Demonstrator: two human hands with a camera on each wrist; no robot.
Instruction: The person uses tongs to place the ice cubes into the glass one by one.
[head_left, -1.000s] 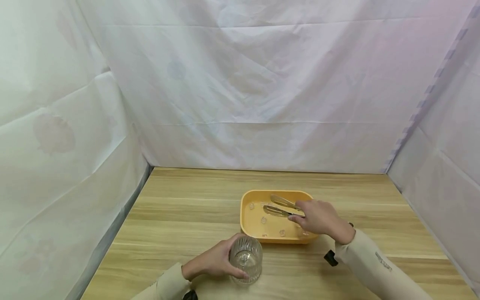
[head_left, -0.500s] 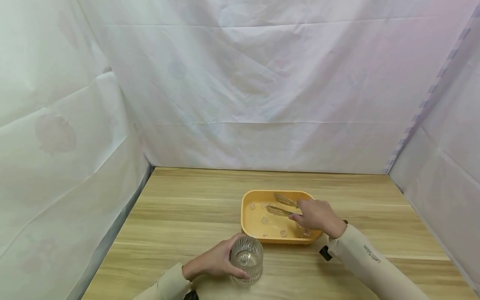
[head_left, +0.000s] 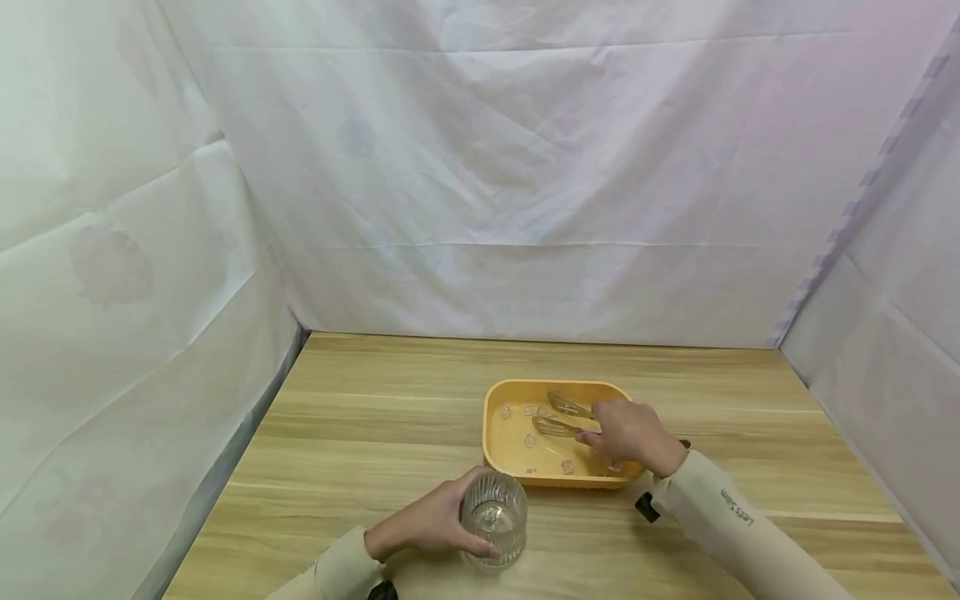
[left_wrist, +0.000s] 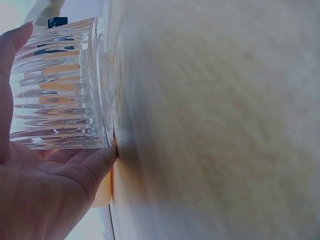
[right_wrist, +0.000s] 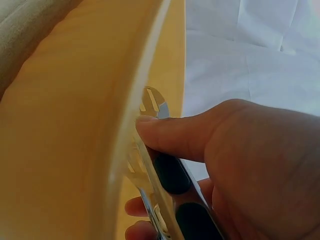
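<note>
My left hand [head_left: 435,517] grips a clear ribbed glass [head_left: 493,518] from its left side, thumb at the front. In the left wrist view the glass [left_wrist: 60,90] stands on the wooden table, its base against the surface. With my right hand [head_left: 628,433] I hold metal tongs [head_left: 558,426] whose two slotted ends are spread apart low inside a yellow tray [head_left: 517,477]. Dark grip pads [right_wrist: 172,174] on the tongs' handle show in the right wrist view, my thumb pressing along the metal. Several small clear cubes [head_left: 529,440] lie scattered in the tray.
The glass is just in front of the tray's near left corner. Wooden tabletop [head_left: 360,417] surrounds both. White cloth [head_left: 480,183] hangs behind the table and along both sides. A black strap piece [head_left: 648,507] sits at my right wrist.
My right hand and the tongs have shifted slightly to the right within the tray, and the right forearm has moved a little left. The left hand and glass have kept their place.
</note>
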